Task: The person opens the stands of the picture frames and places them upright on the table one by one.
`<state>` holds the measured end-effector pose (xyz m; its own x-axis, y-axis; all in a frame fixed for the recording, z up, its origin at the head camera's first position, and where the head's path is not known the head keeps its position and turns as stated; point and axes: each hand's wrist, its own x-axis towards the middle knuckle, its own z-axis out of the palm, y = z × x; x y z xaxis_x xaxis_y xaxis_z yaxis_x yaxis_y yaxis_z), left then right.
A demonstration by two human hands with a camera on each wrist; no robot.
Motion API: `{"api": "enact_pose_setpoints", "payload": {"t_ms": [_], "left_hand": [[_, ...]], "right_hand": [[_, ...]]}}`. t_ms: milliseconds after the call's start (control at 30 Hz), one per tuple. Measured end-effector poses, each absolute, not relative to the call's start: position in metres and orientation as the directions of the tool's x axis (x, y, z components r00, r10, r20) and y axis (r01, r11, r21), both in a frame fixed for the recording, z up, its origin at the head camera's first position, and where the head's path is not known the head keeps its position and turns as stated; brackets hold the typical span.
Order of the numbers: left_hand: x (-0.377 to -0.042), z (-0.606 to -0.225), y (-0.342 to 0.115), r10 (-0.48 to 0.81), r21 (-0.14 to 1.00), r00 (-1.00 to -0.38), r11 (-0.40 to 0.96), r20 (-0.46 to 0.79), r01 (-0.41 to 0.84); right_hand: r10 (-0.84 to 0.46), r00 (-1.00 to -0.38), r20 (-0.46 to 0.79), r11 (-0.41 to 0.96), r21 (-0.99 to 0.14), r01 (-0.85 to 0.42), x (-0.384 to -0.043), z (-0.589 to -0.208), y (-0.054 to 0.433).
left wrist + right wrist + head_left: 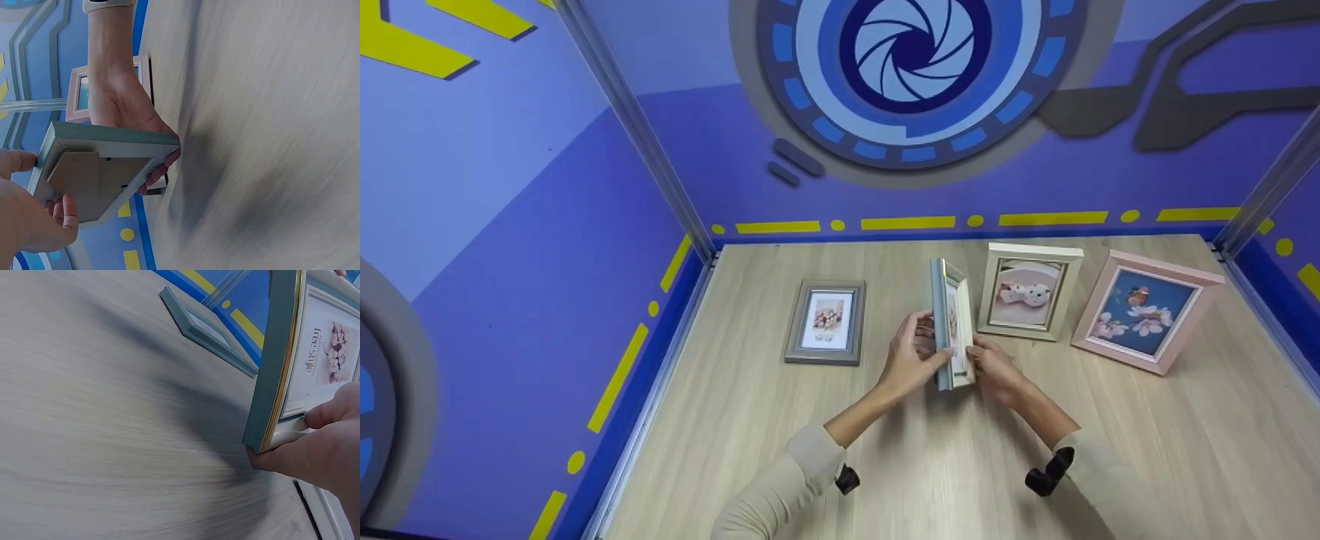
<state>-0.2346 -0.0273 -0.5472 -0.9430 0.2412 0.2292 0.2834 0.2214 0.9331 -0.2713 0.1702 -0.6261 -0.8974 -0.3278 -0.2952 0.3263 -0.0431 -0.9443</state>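
Between both hands a picture frame [951, 322] with blue-green sides and a cream front is held upright, nearly edge-on in the head view. My left hand [913, 358] grips its left side; in the left wrist view the thumb is on the edge and the curled fingers are behind, by the brown stand flap [79, 174]. My right hand [996, 367] pinches the opposite edge, its thumb [332, 408] on the front border. The print [332, 354] inside shows pink flowers and lettering. In the head view the frame's back is hidden.
A grey picture frame [825, 322] lies flat on the wooden table [720, 420] to the left. On the right stand a cream frame [1030, 291] with a picture of two white figures and a pink frame [1146, 311] with a bird and blossoms. Blue-purple panels [690, 150] enclose the table.
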Motion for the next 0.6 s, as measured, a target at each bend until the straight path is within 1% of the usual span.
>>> {"api": "enact_pose_setpoints", "payload": {"t_ms": [200, 333, 433, 600], "left_hand": [[-0.2342, -0.5497, -0.0273, 0.338, 0.939, -0.912, 0.164, 0.233, 0.301], [-0.2333, -0.5497, -0.0292, 0.43, 0.955, -0.881, 0.123, 0.195, 0.271], [-0.2334, -0.5496, -0.0301, 0.489, 0.961, -0.854, 0.103, 0.177, 0.258], [-0.2336, -0.5513, -0.0297, 0.518, 0.954, -0.835, 0.11, 0.185, 0.28]], "right_hand": [[-0.327, -0.892, -0.313, -0.065, -0.934, 0.351, -0.2704, -0.6271, 0.1705], [-0.316, -0.893, -0.319, -0.064, -0.932, 0.356, -0.2695, -0.6284, 0.1704], [-0.313, -0.893, -0.324, -0.087, -0.926, 0.366, -0.2689, -0.6298, 0.1705], [-0.319, -0.893, -0.318, -0.151, -0.913, 0.379, -0.2677, -0.6317, 0.1703]]}}
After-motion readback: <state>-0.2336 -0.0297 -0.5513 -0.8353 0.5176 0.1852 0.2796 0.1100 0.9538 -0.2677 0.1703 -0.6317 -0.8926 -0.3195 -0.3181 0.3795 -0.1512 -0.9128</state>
